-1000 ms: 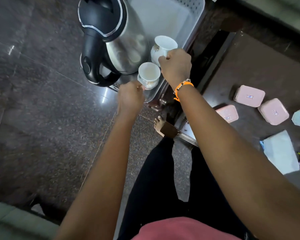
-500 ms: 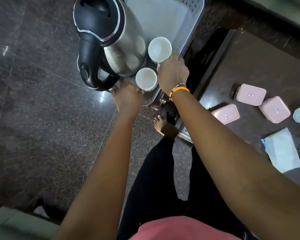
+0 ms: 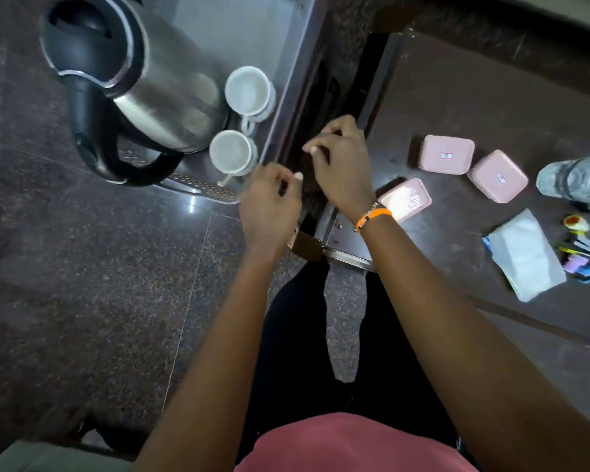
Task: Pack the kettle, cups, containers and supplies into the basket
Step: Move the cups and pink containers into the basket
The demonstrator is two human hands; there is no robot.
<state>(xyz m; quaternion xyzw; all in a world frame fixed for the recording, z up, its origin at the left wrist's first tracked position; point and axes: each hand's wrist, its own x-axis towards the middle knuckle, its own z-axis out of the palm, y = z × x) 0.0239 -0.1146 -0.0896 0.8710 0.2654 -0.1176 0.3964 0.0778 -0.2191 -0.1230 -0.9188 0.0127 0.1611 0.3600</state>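
A white plastic basket (image 3: 288, 80) sits on the floor at the top. Inside it stands a steel kettle (image 3: 157, 93) with a black lid and handle. Two white cups stand upright beside the kettle: one (image 3: 249, 92) farther in, one (image 3: 232, 155) near the basket's front corner. My left hand (image 3: 269, 202) hovers just right of the near cup, empty, fingers loosely apart. My right hand (image 3: 341, 165), with an orange wristband, is beside the basket's right wall and holds nothing. Three pink lidded containers (image 3: 447, 154) (image 3: 499, 175) (image 3: 406, 199) lie on the low table (image 3: 491, 97) to the right.
A white packet (image 3: 525, 255) lies on the table with small colourful items (image 3: 583, 257) beside it and a crumpled grey bag (image 3: 576, 180) at the far right. My black-trousered legs and one foot are below. Dark polished floor (image 3: 82, 267) spreads to the left.
Both hands have let go of the two cups, which now stand in the basket. The hands have drawn back toward me and to the right.
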